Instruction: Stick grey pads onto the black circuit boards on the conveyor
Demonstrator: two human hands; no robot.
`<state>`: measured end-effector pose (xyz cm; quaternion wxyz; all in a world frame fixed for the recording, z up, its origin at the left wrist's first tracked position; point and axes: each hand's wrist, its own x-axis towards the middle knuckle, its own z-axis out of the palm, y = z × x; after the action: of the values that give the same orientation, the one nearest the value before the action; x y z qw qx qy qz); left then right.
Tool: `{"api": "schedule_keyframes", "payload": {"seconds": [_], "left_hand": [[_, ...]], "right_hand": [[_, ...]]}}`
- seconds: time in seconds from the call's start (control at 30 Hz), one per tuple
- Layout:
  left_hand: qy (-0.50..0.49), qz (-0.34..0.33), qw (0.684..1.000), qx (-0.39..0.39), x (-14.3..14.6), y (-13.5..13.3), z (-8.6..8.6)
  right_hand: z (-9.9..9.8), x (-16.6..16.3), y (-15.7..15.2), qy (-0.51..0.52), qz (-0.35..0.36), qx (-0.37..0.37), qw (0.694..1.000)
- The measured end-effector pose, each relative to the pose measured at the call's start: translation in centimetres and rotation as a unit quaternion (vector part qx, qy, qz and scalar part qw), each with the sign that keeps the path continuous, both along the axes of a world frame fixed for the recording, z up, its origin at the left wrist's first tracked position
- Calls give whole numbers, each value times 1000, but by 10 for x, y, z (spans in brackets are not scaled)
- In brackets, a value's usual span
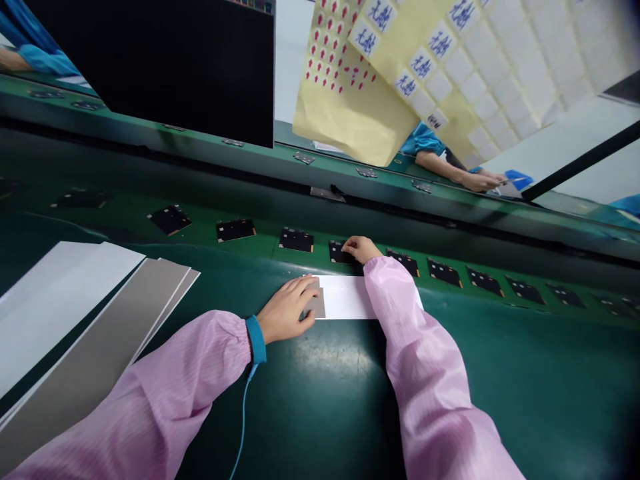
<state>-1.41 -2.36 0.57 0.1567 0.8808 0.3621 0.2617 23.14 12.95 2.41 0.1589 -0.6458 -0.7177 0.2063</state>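
My left hand [287,310] lies with its fingers spread, the fingertips on a small grey card [317,303] at the left end of a white strip [349,298]. A blue wrist strap [256,339] with a cord is around that wrist. Farther out, my right hand [362,249] reaches over the white strip to a thin black rectangular part [337,251] on the green belt. Its thumb and forefinger are pinched together at that part's right side; what they hold, if anything, is too small to make out.
Several similar black parts [297,239] form a row along the green belt [265,250]. White and grey sheets [145,307] lie at left. A dark monitor [190,67] and yellow sticker sheets [350,127] hang ahead. Another person's hands [483,180] work beyond.
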Motion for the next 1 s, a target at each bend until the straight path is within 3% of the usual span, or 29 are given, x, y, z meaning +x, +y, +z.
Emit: {"api": "schedule_keyframes", "payload": {"seconds": [0.17, 0.3, 0.43, 0.63, 0.77, 1.0], "left_hand": [[2, -1, 1000, -2, 1, -1, 1], [12, -1, 1000, 5, 0, -1, 1], [14, -1, 1000, 10, 0, -1, 0], [9, -4, 1000, 13, 1, 0, -1], [2, 0, 1000, 9, 1, -1, 0], [-9, -1, 1000, 3, 1, -1, -1]], "right_hand": [[-6, 7, -9, -27, -25, 70, 997], [-14, 13, -31, -67, 35, 153, 985], [-15, 20, -48, -120, 73, 146, 979], [-3, -5, -82, -42, 52, 187, 980], [-4, -44, -116, 19, 142, 143, 979], [-5, -58, -126, 25, 118, 86, 989]]}}
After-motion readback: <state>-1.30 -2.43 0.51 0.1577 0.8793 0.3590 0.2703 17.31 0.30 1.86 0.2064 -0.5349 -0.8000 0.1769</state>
